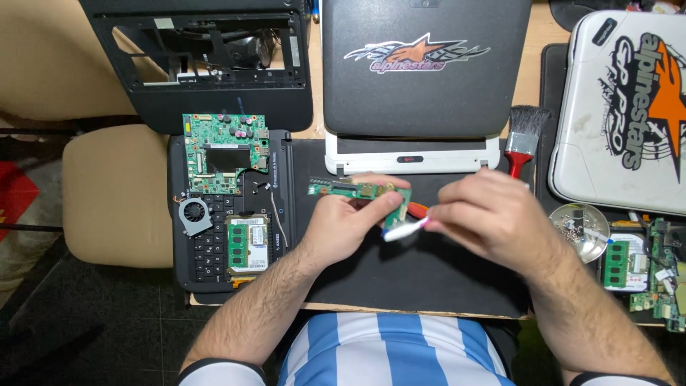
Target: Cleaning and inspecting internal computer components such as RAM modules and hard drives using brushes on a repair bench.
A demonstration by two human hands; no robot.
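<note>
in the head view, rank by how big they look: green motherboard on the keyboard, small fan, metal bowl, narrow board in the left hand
1. Motherboard
2. Metal bowl
3. Narrow board in the left hand; partly covered, so unsure against the bowl
4. Fan

The narrow green circuit board [357, 191] looks like hard laminate with a faint sheen and small metal parts. Under it, the black work mat [429, 275] is matt and smooth. The red-handled paintbrush [524, 139] has glossy plastic or lacquer on its handle and soft dark bristles. The small round metal dish [580, 230] shines like polished steel. The dark grey laptop lid [421, 78] is matt plastic.
</note>
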